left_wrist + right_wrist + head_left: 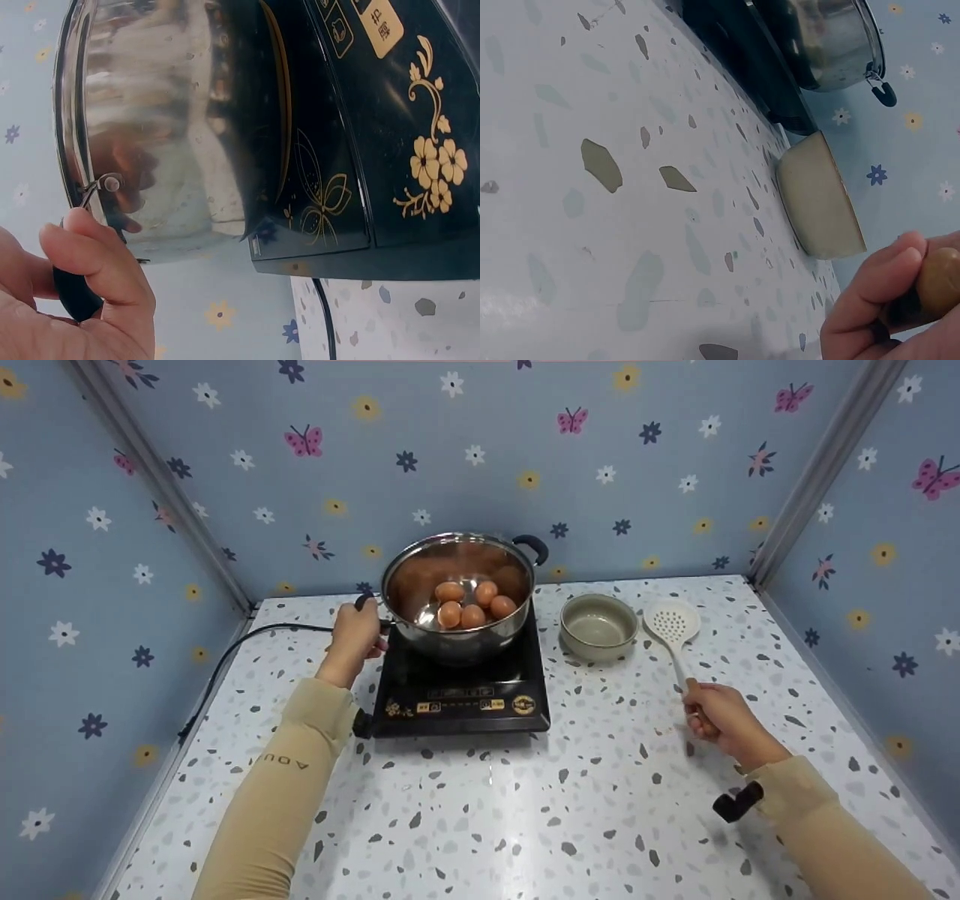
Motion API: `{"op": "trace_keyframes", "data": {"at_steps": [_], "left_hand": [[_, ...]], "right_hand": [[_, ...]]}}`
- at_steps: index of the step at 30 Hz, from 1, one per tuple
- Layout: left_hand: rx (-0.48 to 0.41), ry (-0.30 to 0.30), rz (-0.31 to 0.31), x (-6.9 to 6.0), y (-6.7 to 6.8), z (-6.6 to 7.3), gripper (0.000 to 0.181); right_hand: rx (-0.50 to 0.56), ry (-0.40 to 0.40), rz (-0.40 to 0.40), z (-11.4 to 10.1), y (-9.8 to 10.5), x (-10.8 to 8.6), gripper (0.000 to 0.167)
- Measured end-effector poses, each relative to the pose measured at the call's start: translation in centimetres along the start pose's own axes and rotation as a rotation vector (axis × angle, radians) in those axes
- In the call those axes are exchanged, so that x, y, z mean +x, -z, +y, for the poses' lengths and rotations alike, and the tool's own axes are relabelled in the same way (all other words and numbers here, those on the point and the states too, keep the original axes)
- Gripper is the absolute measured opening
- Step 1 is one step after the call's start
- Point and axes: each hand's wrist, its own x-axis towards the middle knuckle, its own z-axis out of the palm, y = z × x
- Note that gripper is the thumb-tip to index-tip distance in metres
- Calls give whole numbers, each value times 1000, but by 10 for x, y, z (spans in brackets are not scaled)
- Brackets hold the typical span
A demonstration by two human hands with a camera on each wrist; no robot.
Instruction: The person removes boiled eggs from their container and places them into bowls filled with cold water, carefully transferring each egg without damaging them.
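A stainless steel pot stands on a black induction cooktop, with several brown eggs lying inside it. My left hand grips the pot's left black handle; in the left wrist view the fingers curl round that handle. Over on the right, my right hand holds a white slotted skimmer by its wooden handle. Whether the skimmer's head touches the table cannot be told. Between pot and skimmer sits a grey-green bowl with nothing visible in it.
The speckled white table carries everything. A black power cable runs from behind the cooktop's left side over the table's left edge. Blue flowered panels close off the back and both sides. The pot's other handle points toward the back right.
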Motion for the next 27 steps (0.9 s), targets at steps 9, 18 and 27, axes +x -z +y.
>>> {"op": "trace_keyframes", "data": {"at_steps": [9, 18, 27], "left_hand": [[-75, 5, -15, -1, -5, -1, 53], [-156, 9, 2, 5, -9, -3, 51], [-109, 15, 42, 12, -7, -5, 45]], "right_hand": [[105, -21, -27, 3, 9, -2, 58], [62, -19, 23, 6, 21, -4, 52], [-21, 32, 99, 9, 32, -1, 51]]}}
